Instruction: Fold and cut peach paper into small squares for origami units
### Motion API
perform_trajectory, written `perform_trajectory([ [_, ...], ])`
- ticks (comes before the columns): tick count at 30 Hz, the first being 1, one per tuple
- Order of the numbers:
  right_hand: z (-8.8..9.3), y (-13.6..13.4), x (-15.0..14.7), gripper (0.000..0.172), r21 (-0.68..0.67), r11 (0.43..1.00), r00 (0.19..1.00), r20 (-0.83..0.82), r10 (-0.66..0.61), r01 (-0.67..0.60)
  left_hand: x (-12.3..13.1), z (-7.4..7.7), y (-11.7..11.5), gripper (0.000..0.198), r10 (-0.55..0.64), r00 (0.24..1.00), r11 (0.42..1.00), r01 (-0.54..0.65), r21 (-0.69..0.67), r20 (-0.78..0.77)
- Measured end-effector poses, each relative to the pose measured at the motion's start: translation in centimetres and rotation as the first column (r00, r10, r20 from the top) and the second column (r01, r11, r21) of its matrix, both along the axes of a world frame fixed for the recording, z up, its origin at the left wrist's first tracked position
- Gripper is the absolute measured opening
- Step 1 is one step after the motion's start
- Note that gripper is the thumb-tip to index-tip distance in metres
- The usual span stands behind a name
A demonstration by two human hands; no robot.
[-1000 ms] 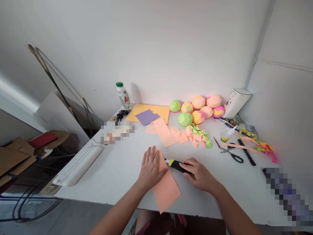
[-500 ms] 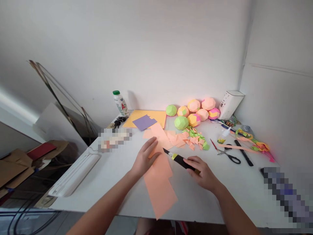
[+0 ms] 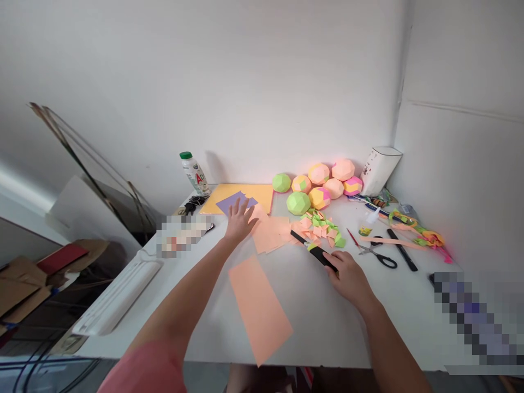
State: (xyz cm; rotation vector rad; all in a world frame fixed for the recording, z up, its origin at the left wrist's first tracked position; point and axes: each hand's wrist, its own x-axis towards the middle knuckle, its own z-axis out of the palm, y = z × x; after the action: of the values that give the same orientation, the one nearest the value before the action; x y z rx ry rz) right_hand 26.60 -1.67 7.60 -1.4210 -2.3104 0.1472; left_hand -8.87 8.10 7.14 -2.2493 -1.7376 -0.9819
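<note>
My left hand (image 3: 239, 222) reaches forward with its fingers spread, over the near edge of a purple paper sheet (image 3: 230, 204) and beside peach paper pieces (image 3: 270, 233). Whether its fingertips touch the paper I cannot tell. In my right hand (image 3: 349, 275) is a black and yellow utility knife (image 3: 321, 255), its blade pointing up and left toward the peach pieces. Nearer to me, a larger peach sheet (image 3: 262, 311) lies by itself on the white table. Small green and peach scraps (image 3: 323, 226) are heaped beyond the knife.
Several faceted paper balls (image 3: 319, 174) sit at the back beside a yellow sheet (image 3: 262, 192). On the right lie scissors (image 3: 385, 261), a glue bottle (image 3: 370, 221) and a black stick-like tool (image 3: 403, 251). A green-capped bottle (image 3: 195, 173) stands back left.
My left hand has moved forward from the peach paper, opening its fingers. The upper peach piece has shifted away, apart from the near sheet. The knife has moved slightly right.
</note>
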Motion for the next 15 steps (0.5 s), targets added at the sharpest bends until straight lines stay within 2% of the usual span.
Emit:
perform_trajectory([
  [3,0.0,-0.1,0.0,0.037,-0.018,1.000,0.997,0.076,-0.021,0.022,0.3,0.4,-5.9,0.027,-0.115,0.992,0.993,0.113,-0.038,-0.058],
  [7,0.0,-0.2,0.0,0.038,-0.043,0.998,0.985,0.164,-0.043,0.051,3.2,-0.1,-17.2,0.035,-0.284,0.951,0.957,0.272,-0.101,-0.122],
  [10,0.2,-0.4,-0.3,0.039,-0.050,0.996,0.973,0.223,-0.060,0.073,6.0,-1.3,-23.8,0.087,-0.455,0.858,0.884,0.403,-0.238,-0.237],
  [11,0.3,-0.5,-0.3,0.039,-0.047,0.996,0.968,0.242,-0.067,0.081,6.7,-1.6,-25.1,0.089,-0.464,0.841,0.880,0.402,-0.253,-0.277],
  [13,0.3,-1.1,0.0,0.039,-0.033,0.995,0.958,0.275,-0.085,0.098,7.3,-1.9,-26.5,0.060,-0.421,0.855,0.904,0.367,-0.220,-0.304],
  [15,0.2,-2.2,0.8,0.039,-0.013,0.993,0.948,0.301,-0.105,0.115,7.2,-1.5,-26.8,0.027,-0.412,0.875,0.910,0.381,-0.164,-0.254],
])
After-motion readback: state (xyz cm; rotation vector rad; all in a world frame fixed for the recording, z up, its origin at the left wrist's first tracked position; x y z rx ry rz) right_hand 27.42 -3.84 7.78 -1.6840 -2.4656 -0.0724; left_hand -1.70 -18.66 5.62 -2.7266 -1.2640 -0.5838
